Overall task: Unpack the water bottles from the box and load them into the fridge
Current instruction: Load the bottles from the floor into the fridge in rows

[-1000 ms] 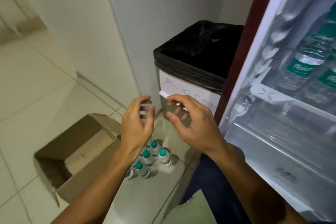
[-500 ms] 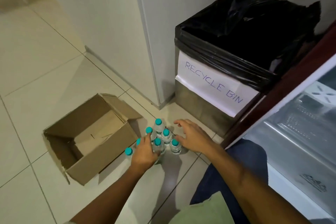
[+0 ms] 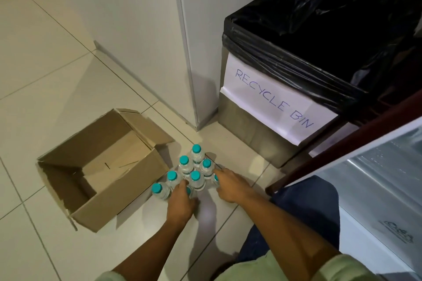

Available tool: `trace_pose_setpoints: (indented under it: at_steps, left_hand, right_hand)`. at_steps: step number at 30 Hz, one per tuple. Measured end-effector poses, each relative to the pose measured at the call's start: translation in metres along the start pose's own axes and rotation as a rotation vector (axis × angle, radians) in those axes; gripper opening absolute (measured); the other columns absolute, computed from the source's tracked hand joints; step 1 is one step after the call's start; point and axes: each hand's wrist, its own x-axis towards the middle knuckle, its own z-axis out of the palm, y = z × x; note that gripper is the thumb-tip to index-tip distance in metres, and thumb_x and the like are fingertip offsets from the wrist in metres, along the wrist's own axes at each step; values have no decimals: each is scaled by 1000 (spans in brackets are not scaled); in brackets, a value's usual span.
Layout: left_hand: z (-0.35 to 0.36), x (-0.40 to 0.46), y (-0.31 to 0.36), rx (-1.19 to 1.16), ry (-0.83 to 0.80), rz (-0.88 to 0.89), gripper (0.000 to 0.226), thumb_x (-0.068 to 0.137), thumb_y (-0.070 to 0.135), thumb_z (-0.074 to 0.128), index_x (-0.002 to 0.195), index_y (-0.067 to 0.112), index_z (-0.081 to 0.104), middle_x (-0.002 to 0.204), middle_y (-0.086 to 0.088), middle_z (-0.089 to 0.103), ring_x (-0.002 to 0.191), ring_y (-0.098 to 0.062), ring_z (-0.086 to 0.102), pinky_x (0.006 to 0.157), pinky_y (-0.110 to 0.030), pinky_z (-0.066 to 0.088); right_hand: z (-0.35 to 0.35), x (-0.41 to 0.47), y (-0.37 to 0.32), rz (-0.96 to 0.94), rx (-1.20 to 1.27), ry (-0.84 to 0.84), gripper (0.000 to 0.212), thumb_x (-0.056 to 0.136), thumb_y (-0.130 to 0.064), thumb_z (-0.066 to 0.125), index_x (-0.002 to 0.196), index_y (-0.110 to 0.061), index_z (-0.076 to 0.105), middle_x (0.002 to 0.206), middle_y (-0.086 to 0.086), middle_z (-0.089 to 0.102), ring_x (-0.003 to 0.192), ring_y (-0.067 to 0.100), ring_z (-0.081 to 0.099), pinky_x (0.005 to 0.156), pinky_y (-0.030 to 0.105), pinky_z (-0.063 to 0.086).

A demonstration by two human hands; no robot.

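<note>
Several small clear water bottles with teal caps stand clustered on the tiled floor, just right of the open cardboard box, whose inside shows no bottles. My left hand curls round a bottle at the near edge of the cluster; only a sliver of its cap shows. My right hand closes on the bottle at the cluster's right side, its cap half hidden by my fingers. The open fridge is at the right, its lower shelf frosted and bare.
A steel bin lined with a black bag and labelled "RECYCLE BIN" stands behind the bottles, against a white wall corner. The fridge's dark red door edge runs diagonally beside it. My knee in dark trousers is below.
My view dropped from the fridge door shelves to the floor. Both hands came down from mid-air onto the bottle cluster and now close on bottles.
</note>
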Motion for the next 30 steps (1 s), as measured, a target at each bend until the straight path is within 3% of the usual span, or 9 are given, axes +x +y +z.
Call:
trace_pose_setpoints:
  at_steps: [9, 14, 21, 23, 27, 30]
  left_hand:
    - [5, -4, -10, -24, -10, -54, 54, 84, 15, 76, 129, 21, 47, 137, -2, 55, 122, -24, 57, 97, -36, 51]
    - [2, -12, -12, -84, -17, -114, 58, 82, 19, 78, 132, 14, 49, 133, -7, 58, 119, -25, 59, 99, -37, 50]
    - [-14, -34, 5, -145, 61, 25, 56, 78, 18, 82, 129, 15, 57, 126, -5, 63, 108, -17, 58, 92, -27, 48]
    - [-19, -40, 13, -152, 95, 95, 55, 77, 21, 83, 126, 15, 59, 124, -4, 62, 104, -10, 53, 90, -23, 45]
    - [-36, -48, 37, -219, 123, 118, 56, 75, 27, 84, 125, 22, 57, 119, 4, 59, 103, -11, 54, 88, -27, 49]
    - [-53, -58, 59, -271, 148, 145, 59, 75, 31, 84, 125, 26, 52, 114, 10, 57, 100, -12, 58, 82, -28, 53]
  right_hand:
    - [16, 1, -11, 135, -89, 129, 58, 95, -14, 64, 145, -20, 36, 124, 15, 62, 108, 32, 65, 87, 41, 58]
    - [8, -9, 3, 164, 74, 116, 54, 94, -21, 67, 143, -21, 44, 124, 15, 63, 110, 32, 63, 86, 39, 56]
    - [-22, -31, 20, 195, 255, 181, 47, 90, -28, 71, 134, -16, 60, 125, 11, 64, 108, 28, 63, 89, 39, 57]
    - [-29, -40, 22, 197, 282, 220, 41, 88, -31, 74, 125, -16, 65, 117, 8, 67, 101, 24, 64, 82, 34, 56]
    - [-42, -62, 23, 168, 342, 316, 32, 83, -37, 77, 110, -21, 70, 100, -2, 68, 88, 16, 61, 66, 23, 43]
    - [-52, -85, 20, 143, 414, 416, 30, 82, -35, 78, 109, -25, 71, 99, -7, 70, 89, 14, 65, 70, 24, 51]
